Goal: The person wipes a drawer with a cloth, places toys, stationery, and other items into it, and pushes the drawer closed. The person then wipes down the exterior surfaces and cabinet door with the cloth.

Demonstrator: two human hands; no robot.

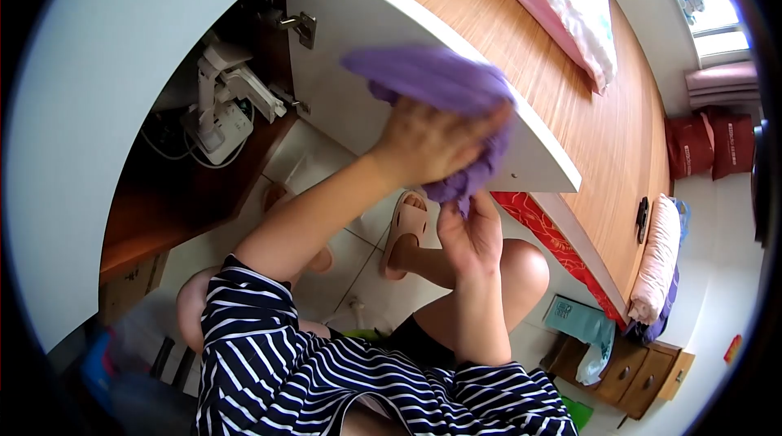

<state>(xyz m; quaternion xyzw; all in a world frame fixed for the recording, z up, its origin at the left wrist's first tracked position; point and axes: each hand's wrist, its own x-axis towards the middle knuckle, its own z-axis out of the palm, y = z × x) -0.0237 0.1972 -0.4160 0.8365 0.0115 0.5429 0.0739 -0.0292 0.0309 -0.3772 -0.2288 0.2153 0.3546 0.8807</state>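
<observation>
A purple cloth (pixel 456 82) is bunched up in front of the inner face of a white cabinet door (pixel 358 37), near the door's edge. My left hand (pixel 436 143) is closed on the cloth; both are smeared by motion. Just below, my right hand (pixel 471 236) grips the cloth's lower end between thumb and fingers. Whether the cloth touches the door cannot be told. The door stands swung out on metal hinges (pixel 304 29).
Inside the cabinet (pixel 179 224) sit a white power strip (pixel 224 135) and a white device with cables. A wooden bed board (pixel 586 110) with a pillow (pixel 562 4) lies beyond the door. A small wooden drawer unit (pixel 631 379) stands at lower right.
</observation>
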